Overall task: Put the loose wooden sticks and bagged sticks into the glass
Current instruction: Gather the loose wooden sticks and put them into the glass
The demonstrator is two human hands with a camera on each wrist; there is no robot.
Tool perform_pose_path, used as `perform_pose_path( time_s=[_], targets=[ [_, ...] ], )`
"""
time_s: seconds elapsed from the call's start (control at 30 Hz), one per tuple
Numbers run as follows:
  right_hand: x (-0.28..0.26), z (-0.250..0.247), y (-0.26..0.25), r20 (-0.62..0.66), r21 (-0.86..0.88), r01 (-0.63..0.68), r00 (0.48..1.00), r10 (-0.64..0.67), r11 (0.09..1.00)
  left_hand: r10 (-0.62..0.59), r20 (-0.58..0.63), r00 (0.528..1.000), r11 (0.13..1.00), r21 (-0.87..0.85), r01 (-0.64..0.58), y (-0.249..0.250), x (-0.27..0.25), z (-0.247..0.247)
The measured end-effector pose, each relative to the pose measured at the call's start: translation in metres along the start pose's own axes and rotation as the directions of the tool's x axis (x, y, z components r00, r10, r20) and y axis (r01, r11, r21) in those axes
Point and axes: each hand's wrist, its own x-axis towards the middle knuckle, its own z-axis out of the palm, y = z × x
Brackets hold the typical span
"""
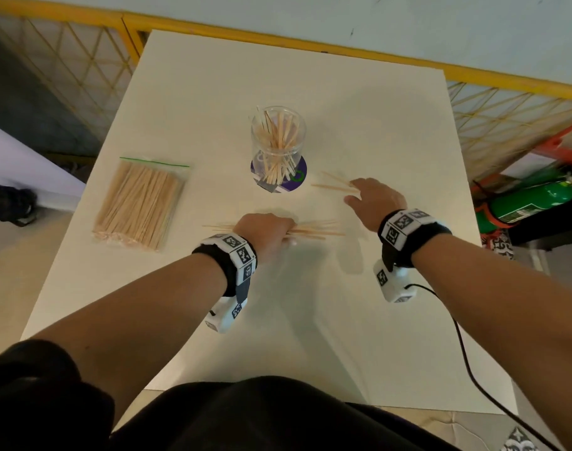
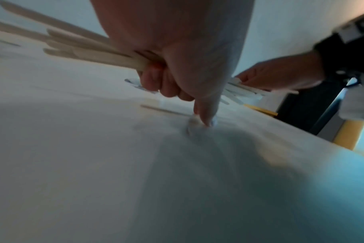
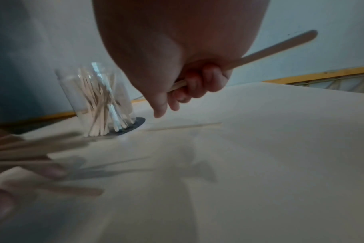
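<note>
A clear glass [image 1: 278,141] [image 3: 100,98] holding several wooden sticks stands upright at the table's middle. A sealed bag of sticks [image 1: 141,203] lies flat at the left. In front of the glass, my left hand [image 1: 268,234] [image 2: 166,82] grips a bundle of loose sticks [image 1: 313,230] [image 2: 73,49] low over the table, its thumb tip touching the surface. To the right of the glass, my right hand [image 1: 362,193] [image 3: 193,87] is curled round one stick [image 3: 270,49]. Another thin stick [image 3: 183,126] lies flat on the table just beyond it.
The glass sits on a round purple coaster [image 1: 297,180]. The white table [image 1: 343,320] is bordered by yellow mesh fencing [image 1: 505,109] at the back and sides. A green cylinder [image 1: 531,203] lies on the floor to the right. A black cable [image 1: 463,353] trails from my right wrist.
</note>
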Motion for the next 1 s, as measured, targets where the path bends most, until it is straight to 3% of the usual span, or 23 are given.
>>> perform_pose_path(
  time_s=[0.13,0.3,0.43,0.57,0.7,0.8,0.9,1.0],
  targets=[
    [0.022,0.011,-0.005,0.042,-0.096,-0.013,0.999,0.017,0.995,-0.057,-0.017,0.998,0.995,0.080,0.058,0.003,-0.002,0.007],
    [0.021,0.022,-0.012,-0.080,-0.088,-0.005,0.997,-0.002,0.996,-0.072,-0.011,0.997,0.992,0.105,0.073,0.006,0.000,0.004],
    [0.011,0.031,-0.011,-0.034,-0.050,0.010,0.999,-0.012,0.999,-0.168,0.026,0.985,0.984,-0.058,0.170,-0.003,-0.003,0.001],
    [-0.007,0.027,-0.012,0.136,0.187,-0.018,0.991,-0.008,0.982,-0.237,0.042,0.971,0.915,-0.325,0.237,-0.016,-0.010,-0.007],
    [-0.029,0.013,-0.020,0.153,0.510,-0.040,0.987,-0.044,0.859,-0.183,-0.012,0.983,0.799,-0.584,0.142,-0.022,-0.018,-0.016],
    [-0.042,0.000,-0.038,0.173,0.659,-0.073,0.983,-0.057,0.748,-0.181,-0.106,0.978,0.748,-0.660,0.067,-0.016,-0.024,-0.025],
    [-0.046,-0.017,-0.063,0.079,0.745,0.004,0.992,-0.094,0.668,-0.185,-0.229,0.956,0.697,-0.716,-0.037,-0.007,-0.028,-0.038],
    [-0.047,-0.030,-0.093,-0.077,0.840,0.110,0.993,-0.085,0.532,-0.247,-0.324,0.913,0.542,-0.828,-0.147,0.001,-0.031,-0.058]
  ],
)
